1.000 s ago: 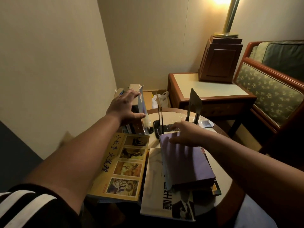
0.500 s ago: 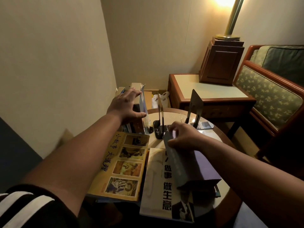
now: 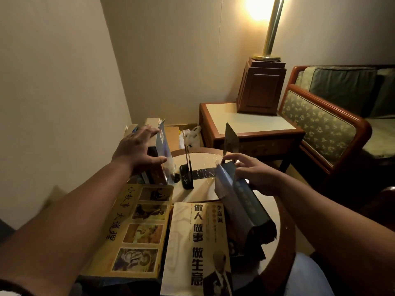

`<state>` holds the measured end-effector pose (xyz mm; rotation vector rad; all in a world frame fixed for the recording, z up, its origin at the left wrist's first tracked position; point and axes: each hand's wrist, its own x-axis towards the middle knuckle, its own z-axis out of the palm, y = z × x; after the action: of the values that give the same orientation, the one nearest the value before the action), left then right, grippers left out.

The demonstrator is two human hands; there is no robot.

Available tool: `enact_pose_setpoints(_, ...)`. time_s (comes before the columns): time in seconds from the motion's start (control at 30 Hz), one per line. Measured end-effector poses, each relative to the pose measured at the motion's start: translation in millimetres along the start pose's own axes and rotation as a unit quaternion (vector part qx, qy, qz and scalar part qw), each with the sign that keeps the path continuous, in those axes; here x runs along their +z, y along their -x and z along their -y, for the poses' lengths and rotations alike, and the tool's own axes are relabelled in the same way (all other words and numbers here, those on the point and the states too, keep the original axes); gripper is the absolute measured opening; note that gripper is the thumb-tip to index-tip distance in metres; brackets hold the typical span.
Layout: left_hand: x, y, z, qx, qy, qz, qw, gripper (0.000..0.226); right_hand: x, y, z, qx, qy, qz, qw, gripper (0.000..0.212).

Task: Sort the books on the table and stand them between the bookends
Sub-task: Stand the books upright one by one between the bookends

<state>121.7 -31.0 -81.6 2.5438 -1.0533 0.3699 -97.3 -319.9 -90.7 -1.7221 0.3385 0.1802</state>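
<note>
On the round table [image 3: 284,227], my right hand [image 3: 254,174] grips a thick dark book [image 3: 241,201] by its far end, tipped up on edge with the spine toward me. Two black bookends stand at the back: the left bookend [image 3: 188,165] and the right bookend [image 3: 230,142], with a gap between them. My left hand [image 3: 139,150] rests spread over the tops of several upright books [image 3: 158,159] left of the left bookend. A yellow illustrated book [image 3: 136,229] and a white book with large characters [image 3: 198,248] lie flat near me.
A wooden side table [image 3: 245,122] carrying a lamp base [image 3: 263,86] stands behind the round table. An upholstered armchair [image 3: 324,124] is at the right. A cardboard box with a white plastic bag [image 3: 192,133] sits on the floor by the wall.
My right hand has lifted the dark book off the pile and turned it from flat up onto its edge, uncovering the white book's title. My left hand has stayed on the upright books.
</note>
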Motion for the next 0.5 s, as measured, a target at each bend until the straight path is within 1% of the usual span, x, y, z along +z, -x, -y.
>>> enact_pose_setpoints(0.1, -0.8, 0.0, -1.8, -0.003, -0.001, 0.001, 1.000, 0.093, 1.3, 0.6, 8.9, 0.008, 0.060, 0.009, 0.998, 0.047)
enact_pose_setpoints(0.2, -1.6, 0.3, -2.8, -0.003, -0.001, 0.004, 1.000, 0.093, 7.3, 0.3, 17.1, 0.035, 0.124, 0.014, 0.992, 0.048)
enact_pose_setpoints(0.33, -2.6, 0.6, -2.8, -0.006, 0.002, 0.007, 1.000, 0.093, 12.9, -2.0, 19.7, 0.037, 0.144, 0.038, 0.988, 0.065)
enact_pose_setpoints(0.43, -3.4, 0.3, -3.4, -0.005, 0.000, 0.007, 1.000, 0.092, 12.3, 1.9, 24.7, 0.047, 0.156, 0.053, 0.985, 0.062)
enact_pose_setpoints(0.5, -3.4, 0.7, -4.1, -0.003, 0.001, 0.005, 1.000, 0.092, 9.6, 4.0, 25.4, 0.049, 0.149, 0.040, 0.987, 0.056)
